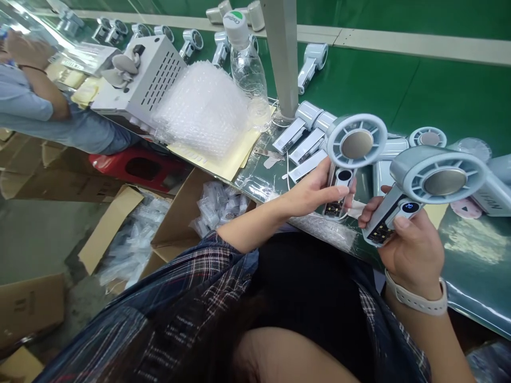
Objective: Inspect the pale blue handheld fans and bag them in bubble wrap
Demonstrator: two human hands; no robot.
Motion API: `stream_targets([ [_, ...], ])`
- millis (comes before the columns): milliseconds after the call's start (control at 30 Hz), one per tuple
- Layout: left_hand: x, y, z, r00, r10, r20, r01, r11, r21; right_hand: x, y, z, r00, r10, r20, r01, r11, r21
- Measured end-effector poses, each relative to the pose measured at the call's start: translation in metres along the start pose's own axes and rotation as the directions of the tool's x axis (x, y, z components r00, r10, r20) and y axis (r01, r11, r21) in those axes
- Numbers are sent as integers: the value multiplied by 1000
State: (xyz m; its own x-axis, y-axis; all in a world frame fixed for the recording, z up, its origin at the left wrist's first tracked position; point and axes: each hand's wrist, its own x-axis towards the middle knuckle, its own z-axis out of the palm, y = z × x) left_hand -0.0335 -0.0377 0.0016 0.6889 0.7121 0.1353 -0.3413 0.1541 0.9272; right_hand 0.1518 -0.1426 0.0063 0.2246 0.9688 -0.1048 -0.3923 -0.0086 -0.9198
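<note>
One dark-display fan (356, 143) clasped in left hand (317, 190), one lit-display fan (437, 178) clasped in right hand (417, 250), right of frame. Best grip lightly, clear of exposed circuitry (381, 232).

Bright indoor light, white glare on green tabletop (471, 271), stretched edges, softer detail at upper left

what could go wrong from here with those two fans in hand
The left fan and right fan are held close together, so they might knock and scuff. The right fan's circuit board looks uncovered, so the right hand could touch and harm it. The bottle stands by bubble wrap, and could tip if that is pulled.
</note>
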Motion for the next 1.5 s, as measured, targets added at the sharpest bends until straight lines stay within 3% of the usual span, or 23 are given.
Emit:
stream_targets([
  [100, -2, 7, 1, 997, 13, 71, -16, 999, 37, 1, -1, 0, 1000, -12, 28, 13, 1000, -25],
  [500, -1, 2, -8, 1000, 11, 27, -12, 1000, 19, 9, -5, 2, 997, 65, -48, -66, 998, -17],
  [667, -1, 3, -7, 999, -21, -32, 23, 999, 41, 9, -5, 4, 996, 42, -76, -46, 998, -49],
  [767, -1, 6, -5, 999, -37, -6, 37, 999, 40, 8, -5, 4, 998, 26, -65, -29, 999, -43],
  [933, 0, 2, -6, 994, -72, -87, 77, 996, 49, 9, -4, 3, 986, 34, -166, -41, 998, -37],
  [1167, -2, -7, -9, 992, -119, -38, 116, 990, -80, 9, -1, -2, 996, 61, -66, -59, 998, 35],
  [1367, -1, -10, -10, 997, -70, -40, 67, 996, -52, 6, 3, -8, 996, 42, -74, -41, 999, 9],
  [1500, -3, -4, -11, 995, -41, -95, 46, 998, 52, 8, 1, -6, 995, -9, -103, 9, 1000, -9],
])
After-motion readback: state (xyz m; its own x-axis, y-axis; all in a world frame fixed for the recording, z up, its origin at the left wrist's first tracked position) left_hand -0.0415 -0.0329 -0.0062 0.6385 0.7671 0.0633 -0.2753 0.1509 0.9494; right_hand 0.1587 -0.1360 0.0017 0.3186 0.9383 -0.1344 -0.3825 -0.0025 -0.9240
